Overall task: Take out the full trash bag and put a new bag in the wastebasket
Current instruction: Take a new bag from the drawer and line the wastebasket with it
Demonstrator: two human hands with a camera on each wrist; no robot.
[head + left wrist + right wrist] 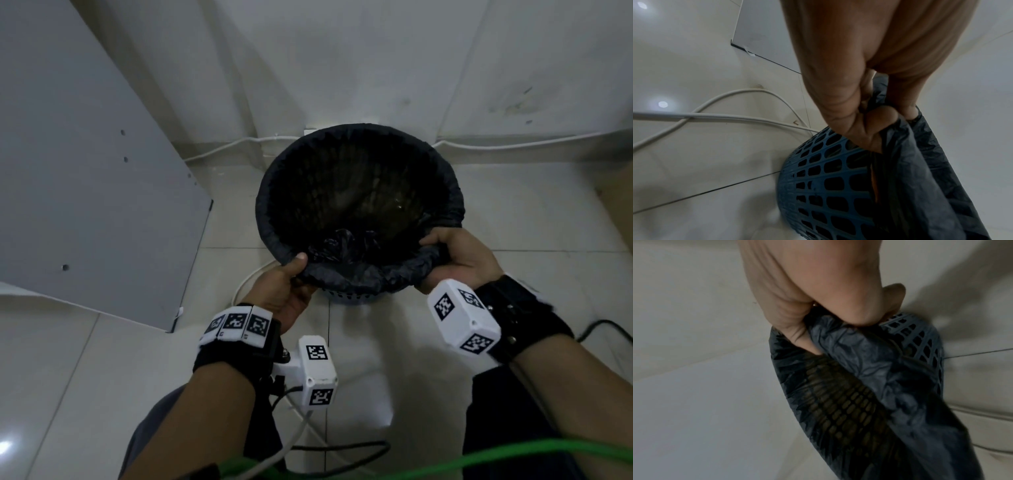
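Between both hands' grip, black bag [356, 274] edge, over wastebasket [346, 297] rim

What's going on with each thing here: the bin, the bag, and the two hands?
wastebasket: upright on the floor, lined with the bag.
trash bag: black, mouth open, folded over the rim, near edge bunched.
left hand: grips the bag's near edge, thumb on top.
right hand: grips bunched bag at the rim.
white cable: lying loose on the floor beside the wastebasket.
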